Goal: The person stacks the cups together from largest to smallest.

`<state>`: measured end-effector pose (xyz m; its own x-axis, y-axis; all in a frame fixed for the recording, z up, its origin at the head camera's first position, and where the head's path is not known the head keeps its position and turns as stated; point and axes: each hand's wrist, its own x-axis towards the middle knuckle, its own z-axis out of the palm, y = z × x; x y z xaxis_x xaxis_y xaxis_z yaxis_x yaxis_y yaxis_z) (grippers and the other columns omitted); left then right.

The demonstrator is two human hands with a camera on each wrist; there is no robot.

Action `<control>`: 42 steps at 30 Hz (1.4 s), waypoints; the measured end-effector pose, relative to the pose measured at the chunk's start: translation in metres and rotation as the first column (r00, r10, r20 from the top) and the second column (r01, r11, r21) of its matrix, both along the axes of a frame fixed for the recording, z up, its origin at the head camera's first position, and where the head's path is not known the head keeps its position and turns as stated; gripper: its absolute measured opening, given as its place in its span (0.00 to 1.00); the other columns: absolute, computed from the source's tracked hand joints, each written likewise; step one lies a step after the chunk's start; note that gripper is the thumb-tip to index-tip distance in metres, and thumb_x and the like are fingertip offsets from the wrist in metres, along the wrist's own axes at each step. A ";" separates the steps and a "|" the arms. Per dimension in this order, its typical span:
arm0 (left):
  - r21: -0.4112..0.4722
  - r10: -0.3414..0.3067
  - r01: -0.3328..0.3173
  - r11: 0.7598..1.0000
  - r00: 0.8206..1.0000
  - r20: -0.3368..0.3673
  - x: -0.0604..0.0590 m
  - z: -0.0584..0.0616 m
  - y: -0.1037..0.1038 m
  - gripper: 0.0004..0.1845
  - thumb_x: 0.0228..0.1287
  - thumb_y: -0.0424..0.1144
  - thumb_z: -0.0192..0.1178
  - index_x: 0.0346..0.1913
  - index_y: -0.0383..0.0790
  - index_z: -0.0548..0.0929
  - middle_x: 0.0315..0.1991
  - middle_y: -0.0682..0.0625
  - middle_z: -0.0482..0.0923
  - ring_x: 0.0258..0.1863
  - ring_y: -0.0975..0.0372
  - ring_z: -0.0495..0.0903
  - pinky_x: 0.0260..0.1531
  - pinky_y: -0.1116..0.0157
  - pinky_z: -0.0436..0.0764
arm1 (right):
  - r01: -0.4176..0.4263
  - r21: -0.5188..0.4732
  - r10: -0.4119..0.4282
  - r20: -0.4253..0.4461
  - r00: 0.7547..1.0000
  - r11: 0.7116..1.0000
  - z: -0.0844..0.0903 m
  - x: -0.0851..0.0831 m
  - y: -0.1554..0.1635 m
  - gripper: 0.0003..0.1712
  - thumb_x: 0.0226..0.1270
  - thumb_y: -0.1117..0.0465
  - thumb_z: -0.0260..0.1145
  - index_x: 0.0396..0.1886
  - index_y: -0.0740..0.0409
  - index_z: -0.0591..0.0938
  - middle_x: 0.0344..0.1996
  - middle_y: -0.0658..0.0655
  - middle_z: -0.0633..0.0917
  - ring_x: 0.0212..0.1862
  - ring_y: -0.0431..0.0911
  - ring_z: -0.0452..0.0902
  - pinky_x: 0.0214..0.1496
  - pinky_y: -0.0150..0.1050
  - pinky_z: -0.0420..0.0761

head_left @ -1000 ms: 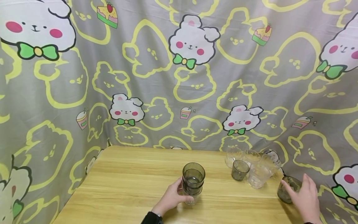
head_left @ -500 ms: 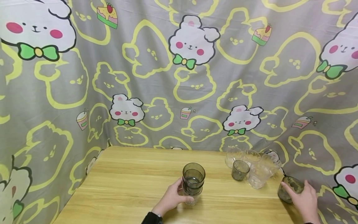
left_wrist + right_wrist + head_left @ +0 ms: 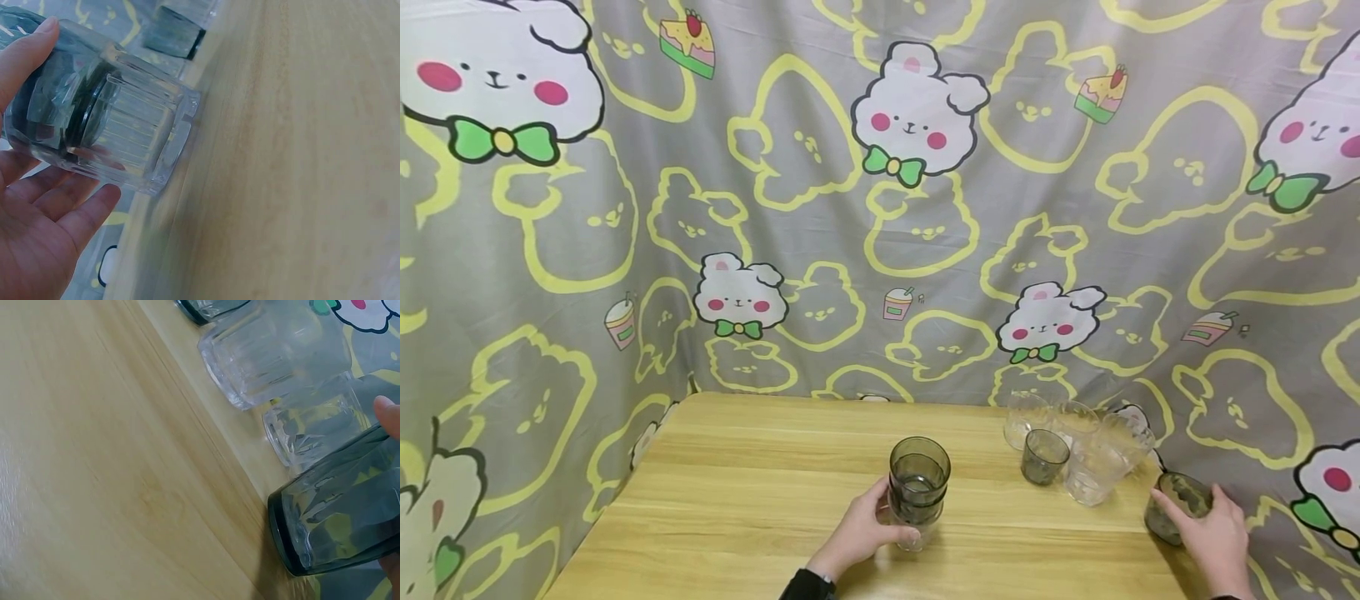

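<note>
Your right hand [image 3: 1213, 533] has closed in around the smoky glass [image 3: 1176, 507] at the table's right edge, so clamp firmly while your left hand [image 3: 859, 533], fingers curled, steadies the stacked glasses [image 3: 917, 487].

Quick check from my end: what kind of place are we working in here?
Probably a home or makeshift recording corner: a wooden table pushed against a hung cartoon-bunny fabric backdrop, with drinking glasses clustered at its right and a stack of glasses mid-table.

Wooden table [image 3: 737, 492]; grey bunny-print cloth backdrop [image 3: 820, 233] behind
</note>
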<state>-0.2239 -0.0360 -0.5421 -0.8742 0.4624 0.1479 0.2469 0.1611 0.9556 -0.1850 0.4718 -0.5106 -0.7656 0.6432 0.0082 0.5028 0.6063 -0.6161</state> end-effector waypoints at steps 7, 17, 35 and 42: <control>0.000 0.000 0.000 1.000 1.000 0.001 0.000 0.000 0.000 0.47 0.51 0.47 0.74 0.73 0.45 0.63 0.67 0.44 0.72 0.65 0.49 0.73 0.66 0.56 0.77 | -0.006 0.019 0.006 -0.032 0.999 1.000 0.005 0.003 -0.003 0.64 0.61 0.32 0.62 0.73 0.77 0.45 0.68 0.84 0.53 0.69 0.75 0.47 0.71 0.71 0.54; 0.001 0.002 -0.002 1.000 1.000 -0.009 0.001 0.002 0.000 0.46 0.51 0.46 0.74 0.72 0.45 0.63 0.67 0.44 0.72 0.65 0.49 0.73 0.66 0.57 0.76 | -0.026 0.052 0.031 -0.084 0.996 0.998 0.023 0.007 -0.008 0.63 0.61 0.34 0.63 0.74 0.76 0.45 0.69 0.83 0.53 0.69 0.74 0.48 0.70 0.72 0.55; -0.009 0.006 -0.006 1.000 1.000 -0.008 0.001 0.003 -0.001 0.46 0.51 0.48 0.74 0.72 0.46 0.64 0.67 0.44 0.72 0.65 0.49 0.74 0.65 0.58 0.77 | -0.083 0.121 0.105 -0.187 0.977 0.989 0.069 0.012 -0.042 0.62 0.59 0.35 0.66 0.76 0.68 0.48 0.70 0.80 0.56 0.69 0.74 0.51 0.66 0.75 0.57; -0.008 0.014 -0.014 1.000 1.000 -0.021 0.001 0.002 0.000 0.46 0.50 0.46 0.75 0.72 0.45 0.64 0.67 0.44 0.72 0.65 0.49 0.74 0.65 0.59 0.77 | -0.148 0.163 0.187 -0.260 0.947 0.976 0.089 0.015 -0.070 0.59 0.59 0.38 0.68 0.77 0.66 0.50 0.66 0.79 0.63 0.64 0.74 0.58 0.61 0.74 0.62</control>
